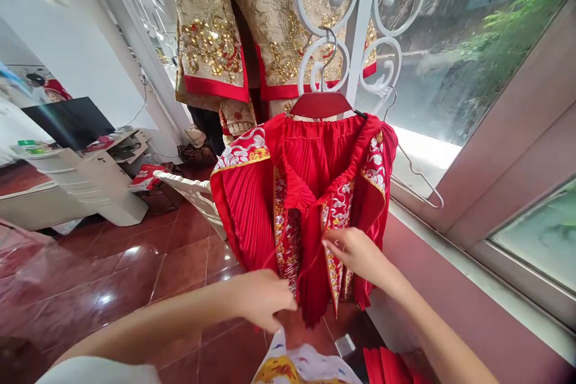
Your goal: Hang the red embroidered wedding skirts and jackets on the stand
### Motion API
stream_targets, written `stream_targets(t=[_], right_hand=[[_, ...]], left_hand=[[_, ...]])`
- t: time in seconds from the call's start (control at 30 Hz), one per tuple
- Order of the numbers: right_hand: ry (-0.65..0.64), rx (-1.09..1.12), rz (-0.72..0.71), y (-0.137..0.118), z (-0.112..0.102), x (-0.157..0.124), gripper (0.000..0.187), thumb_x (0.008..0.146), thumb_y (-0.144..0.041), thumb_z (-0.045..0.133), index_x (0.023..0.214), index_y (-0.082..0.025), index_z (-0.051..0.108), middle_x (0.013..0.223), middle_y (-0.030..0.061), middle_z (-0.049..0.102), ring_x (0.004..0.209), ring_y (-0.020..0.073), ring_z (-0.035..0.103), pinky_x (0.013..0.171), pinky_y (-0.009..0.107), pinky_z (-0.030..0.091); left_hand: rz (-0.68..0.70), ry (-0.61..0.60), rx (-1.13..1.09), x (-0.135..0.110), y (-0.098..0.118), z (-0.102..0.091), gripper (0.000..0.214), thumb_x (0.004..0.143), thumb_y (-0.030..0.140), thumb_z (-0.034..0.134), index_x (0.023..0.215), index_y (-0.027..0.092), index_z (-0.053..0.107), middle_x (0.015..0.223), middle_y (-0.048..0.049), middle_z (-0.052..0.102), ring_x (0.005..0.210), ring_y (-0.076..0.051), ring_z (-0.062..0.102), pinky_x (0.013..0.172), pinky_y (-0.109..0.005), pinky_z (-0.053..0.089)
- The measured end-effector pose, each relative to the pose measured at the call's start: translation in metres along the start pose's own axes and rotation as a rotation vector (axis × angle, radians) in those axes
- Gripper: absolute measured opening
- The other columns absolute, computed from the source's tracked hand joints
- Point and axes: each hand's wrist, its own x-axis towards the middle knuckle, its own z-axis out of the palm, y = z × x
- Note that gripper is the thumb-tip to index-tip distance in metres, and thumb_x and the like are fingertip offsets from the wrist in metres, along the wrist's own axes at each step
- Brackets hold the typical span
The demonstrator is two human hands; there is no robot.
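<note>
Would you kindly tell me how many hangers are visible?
2: the red hanger holding up the red garment, and the wire hanger to its right in view; more may be hidden.

My right hand (353, 252) has its fingertips at the embroidered edge of a red, pleated cloth garment (245, 210); my left hand (265, 299), motion-blurred, is before its lower part. I see it hanging from a dark red hanger (320, 105) hooked on white scrolled metalwork (368, 6). Behind hang beige, gold-sequinned garments (211, 42). A black flat monitor (67, 122) stands at left.
</note>
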Motion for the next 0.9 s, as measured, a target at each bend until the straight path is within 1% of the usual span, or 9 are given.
stream_targets(t=[0.03, 0.1, 0.2, 0.3, 0.43, 0.63, 0.73, 0.83, 0.9], right_hand=[[0.136, 0.070, 0.037, 0.002, 0.008, 0.012, 0.022, 0.089, -0.025, 0.043, 0.092, -0.019, 0.064, 0.079, 0.0042, 0.067, 0.070, 0.0161, 0.061, 0.064, 0.025, 0.040], [0.324, 0.163, 0.080, 0.004, 0.022, 0.032, 0.021, 0.086, -0.027, 0.048, 0.101, -0.017, 0.059, 0.086, 0.0057, 0.068, 0.074, 0.0176, 0.062, 0.066, 0.025, 0.041], [0.438, 0.183, 0.106, 0.004, 0.039, 0.053, 0.020, 0.085, -0.030, 0.050, 0.096, -0.015, 0.058, 0.087, 0.0085, 0.068, 0.073, 0.0197, 0.061, 0.065, 0.026, 0.040], [0.485, 0.173, 0.130, 0.003, 0.049, 0.065, 0.021, 0.088, -0.030, 0.043, 0.087, -0.016, 0.059, 0.080, 0.0077, 0.067, 0.067, 0.0185, 0.060, 0.062, 0.026, 0.038], [0.535, 0.277, 0.115, 0.001, 0.054, 0.071, 0.019, 0.085, -0.027, 0.045, 0.073, -0.017, 0.056, 0.063, 0.0013, 0.060, 0.052, 0.0129, 0.050, 0.054, 0.023, 0.033], [0.648, 0.399, -0.004, -0.011, 0.072, 0.046, 0.031, 0.086, -0.029, 0.042, 0.057, -0.018, 0.043, 0.051, -0.0043, 0.038, 0.046, 0.0080, 0.032, 0.049, 0.023, 0.024], [0.602, 0.464, 0.016, -0.012, 0.090, 0.033, 0.035, 0.085, -0.030, 0.044, 0.053, -0.018, 0.039, 0.049, -0.0047, 0.034, 0.046, 0.0074, 0.029, 0.048, 0.023, 0.021], [0.504, 0.584, 0.089, -0.009, 0.104, 0.027, 0.040, 0.083, -0.033, 0.044, 0.048, -0.018, 0.032, 0.045, -0.0053, 0.028, 0.044, 0.0070, 0.025, 0.045, 0.023, 0.018], [0.529, 0.662, 0.119, -0.009, 0.104, 0.027, 0.041, 0.085, -0.035, 0.042, 0.049, -0.018, 0.035, 0.045, -0.0054, 0.027, 0.044, 0.0072, 0.026, 0.043, 0.023, 0.019]], left_hand=[[0.015, 0.050, 0.034, 0.006, -0.001, -0.013, 0.010, 0.074, 0.030, 0.060, 0.073, 0.020, 0.063, 0.068, 0.0021, 0.066, 0.063, -0.014, 0.058, 0.076, -0.028, 0.047], [-0.034, 0.270, 0.187, 0.017, -0.010, -0.044, 0.016, 0.084, 0.022, 0.048, 0.082, 0.018, 0.063, 0.085, -0.0023, 0.067, 0.080, -0.016, 0.059, 0.085, -0.030, 0.043], [-0.291, 0.512, 0.494, 0.027, -0.032, -0.077, 0.020, 0.085, 0.018, 0.047, 0.099, 0.011, 0.060, 0.109, -0.0110, 0.061, 0.105, -0.023, 0.052, 0.101, -0.041, 0.032], [-0.380, 0.508, 0.711, 0.029, -0.055, -0.077, 0.020, 0.083, 0.013, 0.049, 0.098, 0.010, 0.061, 0.106, -0.0110, 0.062, 0.108, -0.023, 0.050, 0.105, -0.043, 0.027], [-0.246, 0.541, 0.818, 0.024, -0.072, -0.067, 0.013, 0.082, 0.011, 0.051, 0.082, 0.015, 0.063, 0.084, -0.0027, 0.065, 0.090, -0.018, 0.056, 0.103, -0.041, 0.032], [-0.031, 0.683, 0.854, 0.014, -0.069, -0.069, 0.018, 0.082, 0.009, 0.050, 0.069, 0.016, 0.058, 0.070, 0.0001, 0.061, 0.070, -0.014, 0.053, 0.089, -0.035, 0.041], [0.041, 0.723, 0.855, 0.002, -0.069, -0.079, 0.018, 0.083, 0.011, 0.050, 0.068, 0.016, 0.057, 0.067, -0.0002, 0.059, 0.067, -0.014, 0.051, 0.081, -0.032, 0.042], [-0.065, 0.795, 0.822, -0.013, -0.071, -0.102, 0.020, 0.087, 0.018, 0.048, 0.070, 0.016, 0.059, 0.067, -0.0015, 0.060, 0.066, -0.014, 0.049, 0.073, -0.031, 0.040], [-0.128, 0.782, 0.745, -0.021, -0.070, -0.116, 0.020, 0.089, 0.019, 0.045, 0.075, 0.017, 0.060, 0.071, -0.0010, 0.062, 0.068, -0.014, 0.050, 0.076, -0.031, 0.038]])
